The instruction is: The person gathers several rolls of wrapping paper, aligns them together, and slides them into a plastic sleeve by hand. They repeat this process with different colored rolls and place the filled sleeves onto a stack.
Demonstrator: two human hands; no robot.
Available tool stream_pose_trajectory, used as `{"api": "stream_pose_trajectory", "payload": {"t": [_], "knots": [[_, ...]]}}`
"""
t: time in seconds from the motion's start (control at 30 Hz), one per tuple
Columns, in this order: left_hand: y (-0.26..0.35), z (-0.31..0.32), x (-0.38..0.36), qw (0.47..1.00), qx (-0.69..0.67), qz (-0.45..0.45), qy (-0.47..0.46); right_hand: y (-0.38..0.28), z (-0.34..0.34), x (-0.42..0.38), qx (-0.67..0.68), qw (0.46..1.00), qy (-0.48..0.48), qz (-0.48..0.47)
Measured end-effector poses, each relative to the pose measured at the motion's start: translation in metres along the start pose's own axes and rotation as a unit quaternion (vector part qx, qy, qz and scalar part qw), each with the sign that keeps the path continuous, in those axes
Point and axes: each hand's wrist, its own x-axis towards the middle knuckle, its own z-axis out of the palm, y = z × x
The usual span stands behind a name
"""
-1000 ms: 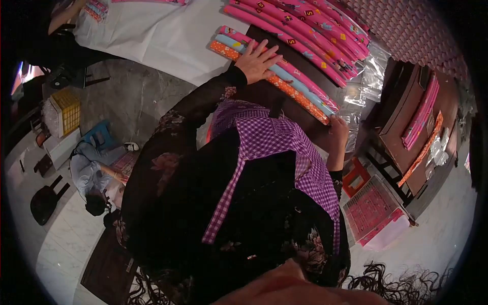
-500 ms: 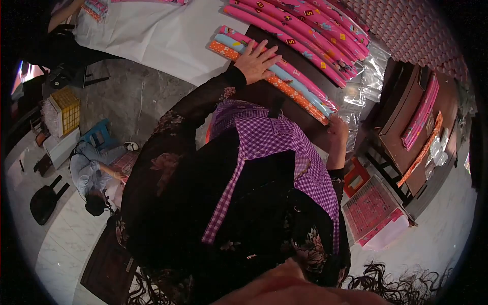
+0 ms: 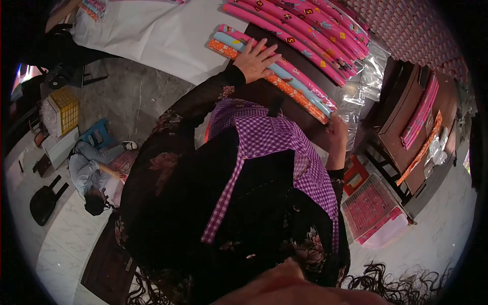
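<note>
My left hand [image 3: 254,63] lies with spread fingers across three long flat rolls side by side on a dark brown table [image 3: 254,96]. The rolls are pink [image 3: 297,73], light blue [image 3: 300,90] and orange with white spots [image 3: 292,96]. At their lower right ends is my right hand [image 3: 337,131], its fingers curled and pressed together against the tips; what they pinch is too small to make out. Beyond them lies a stack of printed pink rolls [image 3: 305,30], and clear plastic sleeves [image 3: 368,76] lie at its right end.
White sheeting [image 3: 152,35] covers the table at upper left. Another brown table [image 3: 406,147] at right holds a pink roll and an orange strip. Below it stand a wire-topped crate [image 3: 371,203] and a red stool [image 3: 356,174]. A seated co-worker [image 3: 89,170] is at left.
</note>
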Motion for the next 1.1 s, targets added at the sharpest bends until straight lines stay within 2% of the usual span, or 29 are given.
{"api": "stream_pose_trajectory", "payload": {"t": [0.03, 0.13, 0.27, 0.33, 0.53, 0.67, 0.73, 0.77, 0.83, 0.97, 1.03, 1.1], "knots": [[0.001, -0.004, 0.000, 0.999, 0.016, -0.005, -0.035, 0.000, 0.001, 0.001, 0.035, 0.999, -0.015, 0.002], [0.001, -0.006, 0.001, 0.999, 0.012, -0.008, -0.036, -0.005, 0.012, 0.000, 0.006, 0.999, 0.033, 0.006], [0.001, -0.005, 0.000, 0.999, 0.011, -0.007, -0.036, 0.003, 0.004, 0.015, -0.006, 0.999, 0.044, -0.003], [0.001, -0.002, 0.000, 1.000, -0.002, -0.007, -0.022, 0.002, 0.002, 0.021, 0.063, 0.995, 0.030, 0.070], [0.001, -0.005, 0.000, 1.000, 0.003, -0.003, -0.017, -0.007, 0.006, 0.018, 0.070, 0.989, 0.018, 0.130], [0.001, -0.004, 0.000, 1.000, 0.007, -0.004, -0.010, 0.009, -0.011, 0.021, 0.061, 0.995, -0.031, 0.070], [0.001, -0.004, 0.000, 1.000, 0.012, -0.005, -0.017, 0.011, -0.015, 0.013, 0.082, 0.987, -0.137, -0.003], [0.001, -0.003, 0.000, 1.000, 0.011, -0.004, -0.017, 0.009, -0.011, 0.008, 0.083, 0.987, -0.136, -0.003], [0.000, 0.000, 0.000, 1.000, 0.009, -0.003, -0.009, 0.003, 0.001, -0.004, -0.086, 0.996, 0.022, -0.032], [-0.001, 0.006, 0.000, 1.000, 0.023, 0.001, -0.007, 0.007, -0.003, 0.005, -0.111, 0.992, 0.010, -0.061], [-0.003, 0.012, -0.001, 0.997, -0.009, 0.019, 0.080, 0.009, -0.005, 0.011, -0.010, 1.000, -0.008, -0.022], [-0.002, 0.012, 0.000, 0.997, -0.009, 0.018, 0.077, 0.005, -0.003, 0.012, 0.002, 1.000, -0.005, 0.004]]}}
